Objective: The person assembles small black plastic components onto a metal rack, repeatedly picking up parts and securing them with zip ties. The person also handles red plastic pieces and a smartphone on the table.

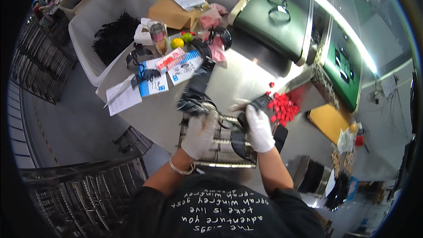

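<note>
My left hand [200, 134], in a white glove, has its fingers closed at a thin black curved band [224, 126], partly smeared by motion. A pile of black bands [194, 102] lies just beyond it. In my right hand [260, 130], also gloved, a dark flat black piece [261, 102] is gripped between thumb and fingers. Whether this piece joins the thin band is unclear. Below both hands stands a metal wire rack [217, 155], with a wider black band [239, 143] on it near my right hand.
Small red pieces [284, 108] lie right of my right hand, beside a dark flat object [280, 136]. Papers [125, 99], a glass jar [157, 35] and fruit [177, 43] sit at left. Green conveyor belts [273, 17] run behind. A white tub [83, 39] holds black pieces.
</note>
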`<state>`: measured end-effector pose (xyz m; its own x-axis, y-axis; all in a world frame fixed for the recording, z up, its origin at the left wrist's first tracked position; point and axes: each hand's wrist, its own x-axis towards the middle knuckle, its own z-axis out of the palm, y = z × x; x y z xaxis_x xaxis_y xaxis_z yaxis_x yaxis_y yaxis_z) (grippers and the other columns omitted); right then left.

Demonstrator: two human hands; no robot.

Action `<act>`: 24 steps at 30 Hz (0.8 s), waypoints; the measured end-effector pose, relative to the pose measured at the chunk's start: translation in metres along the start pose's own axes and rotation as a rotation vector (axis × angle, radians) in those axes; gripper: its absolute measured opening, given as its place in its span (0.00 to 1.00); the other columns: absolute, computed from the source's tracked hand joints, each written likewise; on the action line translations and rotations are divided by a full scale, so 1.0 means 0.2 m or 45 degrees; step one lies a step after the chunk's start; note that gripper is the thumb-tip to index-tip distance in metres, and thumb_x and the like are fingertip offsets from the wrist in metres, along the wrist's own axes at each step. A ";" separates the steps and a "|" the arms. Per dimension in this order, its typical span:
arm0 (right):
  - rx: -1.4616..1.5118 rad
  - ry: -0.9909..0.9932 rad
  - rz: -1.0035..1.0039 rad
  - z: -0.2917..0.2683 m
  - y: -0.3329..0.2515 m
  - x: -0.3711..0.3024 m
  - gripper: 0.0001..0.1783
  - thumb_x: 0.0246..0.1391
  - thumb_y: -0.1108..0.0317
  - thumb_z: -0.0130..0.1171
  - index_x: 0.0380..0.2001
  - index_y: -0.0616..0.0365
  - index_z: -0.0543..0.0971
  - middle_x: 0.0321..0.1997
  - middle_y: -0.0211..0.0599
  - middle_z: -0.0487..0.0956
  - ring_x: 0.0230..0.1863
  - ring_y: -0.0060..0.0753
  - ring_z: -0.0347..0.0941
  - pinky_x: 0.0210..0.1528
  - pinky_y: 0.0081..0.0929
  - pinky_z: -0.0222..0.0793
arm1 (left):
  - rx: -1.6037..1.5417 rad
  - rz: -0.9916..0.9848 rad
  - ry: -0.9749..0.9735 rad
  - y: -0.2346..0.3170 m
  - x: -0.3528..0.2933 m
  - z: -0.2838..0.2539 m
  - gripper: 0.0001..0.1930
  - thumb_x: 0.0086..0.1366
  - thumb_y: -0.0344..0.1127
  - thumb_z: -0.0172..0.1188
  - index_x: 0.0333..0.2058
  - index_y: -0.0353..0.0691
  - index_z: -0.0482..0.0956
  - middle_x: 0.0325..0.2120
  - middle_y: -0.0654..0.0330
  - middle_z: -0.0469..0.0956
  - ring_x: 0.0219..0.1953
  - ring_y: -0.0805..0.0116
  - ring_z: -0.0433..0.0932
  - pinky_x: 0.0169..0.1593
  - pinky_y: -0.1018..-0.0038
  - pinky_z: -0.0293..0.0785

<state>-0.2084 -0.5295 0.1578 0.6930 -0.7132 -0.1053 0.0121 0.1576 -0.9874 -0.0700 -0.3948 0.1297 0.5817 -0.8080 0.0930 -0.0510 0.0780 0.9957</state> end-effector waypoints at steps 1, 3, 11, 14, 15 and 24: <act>0.033 -0.027 0.209 -0.01 0.11 -0.06 0.21 0.77 0.54 0.48 0.52 0.60 0.80 0.47 0.32 0.84 0.40 0.24 0.75 0.47 0.28 0.72 | 0.004 -0.002 0.153 0.02 -0.05 0.01 0.16 0.80 0.43 0.52 0.43 0.32 0.74 0.35 0.59 0.76 0.35 0.69 0.71 0.43 0.67 0.73; 0.208 -0.086 0.365 0.05 0.26 -0.13 0.21 0.76 0.53 0.50 0.54 0.60 0.79 0.43 0.29 0.83 0.40 0.22 0.76 0.44 0.28 0.73 | 0.265 0.256 0.129 -0.16 -0.08 -0.08 0.13 0.80 0.39 0.52 0.44 0.32 0.74 0.33 0.60 0.76 0.33 0.68 0.72 0.42 0.67 0.73; -0.782 0.251 0.189 -0.11 0.12 -0.05 0.17 0.66 0.58 0.57 0.43 0.63 0.83 0.33 0.48 0.85 0.37 0.49 0.81 0.44 0.35 0.77 | -0.537 -0.412 0.250 0.07 -0.04 -0.55 0.12 0.79 0.35 0.45 0.50 0.38 0.76 0.30 0.66 0.73 0.25 0.85 0.63 0.25 0.85 0.57; -0.883 0.122 0.152 -0.19 0.52 0.05 0.24 0.71 0.51 0.53 0.41 0.63 0.82 0.35 0.54 0.84 0.40 0.57 0.81 0.46 0.42 0.76 | -0.375 -0.479 0.069 0.07 -0.09 -0.73 0.12 0.70 0.28 0.48 0.48 0.36 0.77 0.29 0.67 0.71 0.25 0.85 0.62 0.26 0.86 0.56; -0.873 0.127 0.242 -0.14 0.57 0.08 0.25 0.72 0.49 0.50 0.41 0.63 0.82 0.36 0.57 0.84 0.41 0.62 0.80 0.48 0.47 0.76 | -0.118 -0.510 0.090 0.07 -0.12 -0.75 0.10 0.71 0.30 0.50 0.46 0.36 0.78 0.27 0.69 0.69 0.26 0.85 0.61 0.26 0.86 0.54; -1.555 -0.622 0.010 -0.10 0.40 0.33 0.17 0.67 0.64 0.45 0.39 0.65 0.80 0.38 0.61 0.84 0.41 0.67 0.82 0.45 0.56 0.78 | 0.805 0.269 0.155 0.03 -0.13 -0.39 0.07 0.76 0.33 0.56 0.40 0.34 0.77 0.36 0.58 0.75 0.38 0.64 0.74 0.46 0.68 0.72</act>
<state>-0.1757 -0.5783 0.0687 0.8807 -0.3558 -0.3128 -0.4701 -0.7383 -0.4837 -0.0227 -0.3283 0.1322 0.5925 -0.7385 0.3218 -0.6174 -0.1596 0.7703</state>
